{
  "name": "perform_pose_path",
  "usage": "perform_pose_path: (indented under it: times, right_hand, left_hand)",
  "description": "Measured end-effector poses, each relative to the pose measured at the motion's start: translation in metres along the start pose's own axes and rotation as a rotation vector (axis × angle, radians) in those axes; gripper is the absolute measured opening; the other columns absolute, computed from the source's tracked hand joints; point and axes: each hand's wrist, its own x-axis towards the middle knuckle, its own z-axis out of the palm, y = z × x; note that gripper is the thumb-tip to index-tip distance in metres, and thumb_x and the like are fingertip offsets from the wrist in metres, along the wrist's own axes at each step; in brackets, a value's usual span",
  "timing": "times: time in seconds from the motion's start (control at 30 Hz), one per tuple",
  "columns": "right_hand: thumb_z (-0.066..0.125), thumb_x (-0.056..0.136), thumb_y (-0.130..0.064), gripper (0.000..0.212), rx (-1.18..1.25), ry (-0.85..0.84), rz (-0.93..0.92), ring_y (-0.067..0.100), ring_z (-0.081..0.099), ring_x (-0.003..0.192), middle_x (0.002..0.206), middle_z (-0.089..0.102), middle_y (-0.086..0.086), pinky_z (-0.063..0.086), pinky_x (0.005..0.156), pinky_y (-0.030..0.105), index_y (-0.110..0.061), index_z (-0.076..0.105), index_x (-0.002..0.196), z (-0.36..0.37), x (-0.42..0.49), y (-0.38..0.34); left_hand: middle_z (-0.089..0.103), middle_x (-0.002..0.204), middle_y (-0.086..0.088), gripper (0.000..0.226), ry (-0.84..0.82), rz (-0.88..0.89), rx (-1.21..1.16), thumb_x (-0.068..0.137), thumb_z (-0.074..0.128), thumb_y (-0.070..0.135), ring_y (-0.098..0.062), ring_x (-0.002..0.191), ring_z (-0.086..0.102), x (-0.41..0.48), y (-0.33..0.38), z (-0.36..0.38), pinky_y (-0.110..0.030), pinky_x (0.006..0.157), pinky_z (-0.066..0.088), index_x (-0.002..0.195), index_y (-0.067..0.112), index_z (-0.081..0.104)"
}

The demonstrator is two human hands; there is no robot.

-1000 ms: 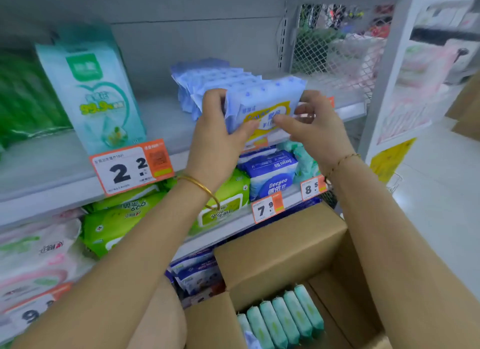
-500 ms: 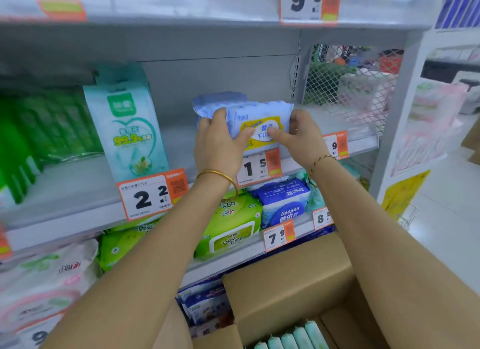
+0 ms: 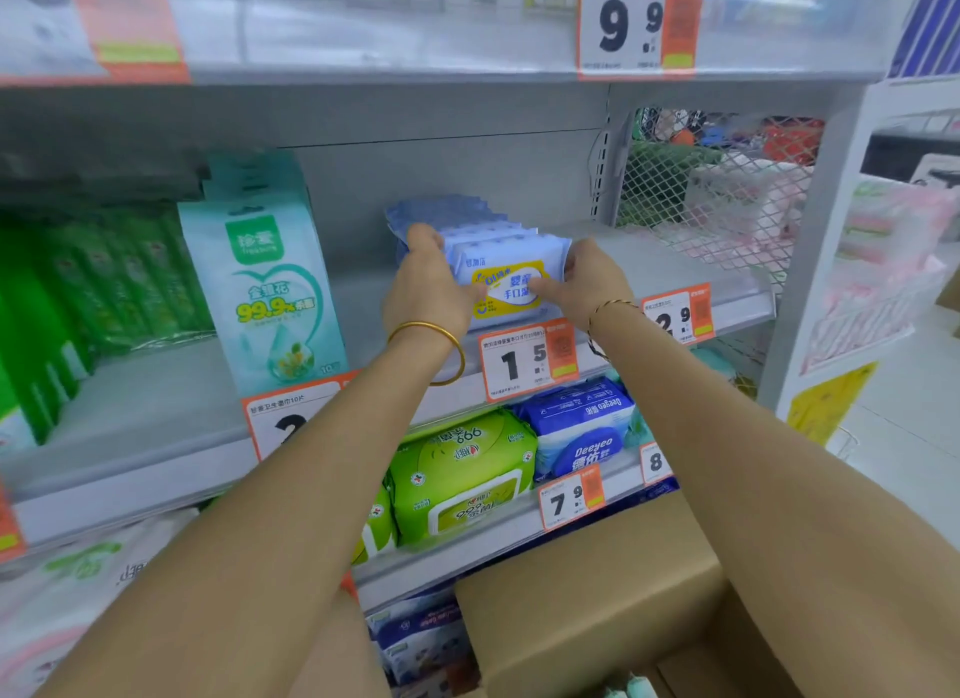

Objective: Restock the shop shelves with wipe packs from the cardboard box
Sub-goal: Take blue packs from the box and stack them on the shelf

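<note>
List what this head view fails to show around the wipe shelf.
- Contents of the cardboard box: head view, mostly cut off by the bottom edge.
- Orange price tag starting with 2: the left forearm covers its other digits.
- Blue wipe packs: the number in the row is unclear; the left hand and right hand grip the front ones and cover their sides.
- Goods behind the mesh panel: blurred.

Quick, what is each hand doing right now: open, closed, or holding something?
Left hand: holds the left end of the blue wipe packs.
Right hand: holds the right end of the same packs.
</note>
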Motion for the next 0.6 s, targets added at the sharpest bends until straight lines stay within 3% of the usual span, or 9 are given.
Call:
perform_pose_path:
  times: [0.1, 0.27, 0.4, 0.5, 0.53, 0.6]
  right_hand:
    - [0.065, 0.083, -0.040, 0.041, -0.132, -0.026, 0.028, 0.035, 0.055, 0.104, 0.098, 0.054, 0.012, 0.043, 0.085, 0.039, -0.009, 0.047, 0.103, 0.000, 0.001, 0.002]
    - [0.066, 0.081, -0.044, 0.048, -0.224, -0.016, 0.055, 0.034, 0.051, 0.113, 0.119, 0.058, 0.013, 0.041, 0.091, 0.038, -0.011, 0.048, 0.111, -0.002, -0.003, -0.003]
    - [0.067, 0.082, -0.038, 0.053, -0.183, 0.172, -0.010, 0.031, 0.048, 0.117, 0.121, 0.059, 0.012, 0.039, 0.094, 0.037, -0.009, 0.048, 0.122, -0.016, -0.030, 0.002]
    - [0.064, 0.085, -0.024, 0.035, 0.033, 0.365, -0.104, 0.024, 0.051, 0.111, 0.113, 0.062, 0.002, 0.041, 0.087, 0.035, -0.014, 0.054, 0.117, -0.020, -0.084, 0.020]
    - [0.062, 0.085, -0.020, 0.027, 0.093, 0.399, -0.111, 0.021, 0.054, 0.104, 0.106, 0.063, -0.003, 0.044, 0.083, 0.034, -0.016, 0.056, 0.111, -0.015, -0.108, 0.029]
    - [0.059, 0.086, -0.017, 0.017, 0.113, 0.345, -0.051, 0.015, 0.058, 0.088, 0.095, 0.063, -0.009, 0.046, 0.075, 0.033, -0.022, 0.058, 0.102, 0.004, -0.151, 0.056]
  left_hand:
    - [0.055, 0.123, -0.013, 0.059, -0.055, -0.014, 0.043, 0.076, 0.076, 0.020, -0.036, 0.105, 0.057, 0.000, -0.005, 0.002, -0.045, 0.086, 0.049, 0.118, 0.005, 0.038]
    - [0.047, 0.127, -0.020, 0.066, -0.082, -0.034, 0.083, 0.074, 0.077, 0.022, -0.037, 0.114, 0.050, -0.001, -0.006, 0.002, -0.043, 0.092, 0.043, 0.122, 0.000, 0.038]
    - [0.046, 0.124, -0.017, 0.064, 0.027, 0.040, 0.160, 0.071, 0.078, 0.027, -0.033, 0.116, 0.043, -0.015, -0.005, -0.006, -0.034, 0.093, 0.037, 0.117, -0.001, 0.043]
    - [0.051, 0.110, -0.011, 0.043, 0.212, 0.258, 0.038, 0.074, 0.074, 0.018, -0.028, 0.098, 0.051, -0.065, -0.009, -0.009, -0.027, 0.083, 0.036, 0.106, 0.005, 0.048]
    - [0.051, 0.105, -0.005, 0.038, 0.208, 0.298, -0.042, 0.075, 0.072, 0.016, -0.023, 0.088, 0.053, -0.090, -0.010, -0.007, -0.025, 0.078, 0.038, 0.104, 0.008, 0.049]
    - [0.050, 0.100, 0.004, 0.034, 0.042, 0.311, -0.115, 0.076, 0.069, 0.013, -0.012, 0.072, 0.050, -0.141, -0.022, 0.008, -0.022, 0.070, 0.040, 0.104, 0.014, 0.049]
